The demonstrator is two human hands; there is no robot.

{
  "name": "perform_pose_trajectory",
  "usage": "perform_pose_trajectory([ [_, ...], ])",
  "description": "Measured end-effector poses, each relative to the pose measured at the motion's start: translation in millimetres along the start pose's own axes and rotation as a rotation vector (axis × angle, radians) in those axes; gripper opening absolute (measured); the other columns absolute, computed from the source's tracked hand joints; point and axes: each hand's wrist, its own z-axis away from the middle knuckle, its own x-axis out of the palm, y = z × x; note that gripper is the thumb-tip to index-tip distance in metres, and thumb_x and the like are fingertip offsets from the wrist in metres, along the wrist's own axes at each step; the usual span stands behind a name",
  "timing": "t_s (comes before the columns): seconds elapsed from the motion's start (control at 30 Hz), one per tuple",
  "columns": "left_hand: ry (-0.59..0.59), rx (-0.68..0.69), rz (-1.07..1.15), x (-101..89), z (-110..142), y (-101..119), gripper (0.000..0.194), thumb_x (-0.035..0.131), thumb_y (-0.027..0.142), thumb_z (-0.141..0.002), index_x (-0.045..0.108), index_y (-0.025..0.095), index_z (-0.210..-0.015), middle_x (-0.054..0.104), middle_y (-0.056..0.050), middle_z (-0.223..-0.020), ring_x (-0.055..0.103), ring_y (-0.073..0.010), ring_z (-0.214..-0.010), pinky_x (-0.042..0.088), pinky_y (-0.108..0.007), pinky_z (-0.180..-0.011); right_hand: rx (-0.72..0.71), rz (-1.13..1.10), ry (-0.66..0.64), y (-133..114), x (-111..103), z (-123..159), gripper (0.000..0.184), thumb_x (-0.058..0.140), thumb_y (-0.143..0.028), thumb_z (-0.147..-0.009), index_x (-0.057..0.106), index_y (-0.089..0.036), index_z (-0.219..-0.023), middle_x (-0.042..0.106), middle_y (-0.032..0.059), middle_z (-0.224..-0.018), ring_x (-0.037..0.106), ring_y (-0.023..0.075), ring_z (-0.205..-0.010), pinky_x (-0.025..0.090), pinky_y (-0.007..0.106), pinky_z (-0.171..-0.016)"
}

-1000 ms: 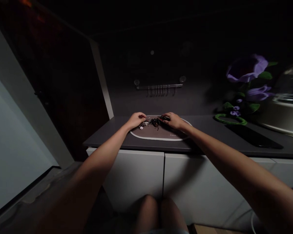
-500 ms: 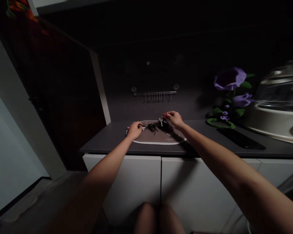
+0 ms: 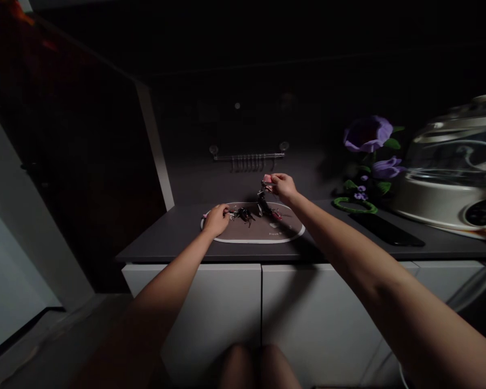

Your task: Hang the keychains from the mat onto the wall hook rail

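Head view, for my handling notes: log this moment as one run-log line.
left hand: at small metal ring | right hand: raised, pinching pink item, dark chain hanging | oval mat: dark charm on it

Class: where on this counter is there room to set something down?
Bare: the dark grey countertop left of the white-rimmed oval mat, and between that mat and the flat black slab. Crowded: the mat's middle, where dark metal keychains lie by the left hand, and the far right around the silver cooker.

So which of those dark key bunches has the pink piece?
The one in the right hand: its pink piece is held up, and it trails to the mat. The other bunch lies by the left hand.
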Motion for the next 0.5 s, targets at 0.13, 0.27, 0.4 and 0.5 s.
perform_pose_trajectory([
  [0.13,-0.002,-0.003,0.004,-0.5,0.5,0.4,0.025,0.048,0.013,-0.072,0.059,0.017,-0.094,0.062,-0.006,-0.092,0.057,-0.0157,-0.087,0.043,-0.027,-0.081,0.128,0.118,0.067,22.0,-10.7,1.3,0.004,0.046,-0.012,-0.079,0.047,-0.015,-0.079,0.055,-0.0011,-0.056,0.051,0.0074,-0.041,0.045,0.021,-0.045],
  [0.27,0.001,-0.021,-0.012,-1.5,0.8,1.2,0.025,0.048,0.014,-0.072,0.059,0.016,-0.094,0.062,-0.007,-0.092,0.057,-0.0172,-0.086,0.043,-0.028,-0.081,0.145,0.478,0.071,45.5,-31.8,0.3,0.009,0.049,-0.013,-0.075,0.054,-0.014,-0.082,0.060,0.0012,-0.063,0.054,0.0078,-0.049,0.045,0.020,-0.050],
  [0.4,0.000,-0.037,-0.045,-1.4,0.2,0.7,0.025,0.048,0.014,-0.072,0.059,0.016,-0.095,0.063,-0.008,-0.091,0.057,-0.0182,-0.086,0.043,-0.029,-0.081,-0.030,0.906,0.121,56.3,-54.7,-3.1,0.015,0.050,-0.015,-0.071,0.062,-0.013,-0.079,0.064,0.0052,-0.070,0.058,0.0110,-0.061,0.044,0.019,-0.055],
  [0.5,-0.003,-0.037,-0.055,-0.9,-0.1,0.1,0.025,0.047,0.014,-0.072,0.059,0.016,-0.095,0.063,-0.008,-0.092,0.057,-0.0183,-0.086,0.043,-0.029,-0.080,-0.034,1.072,0.098,57.6,-67.0,-3.9,0.018,0.052,-0.014,-0.068,0.066,-0.013,-0.078,0.066,0.0073,-0.073,0.060,0.0143,-0.068,0.043,0.020,-0.059],
])
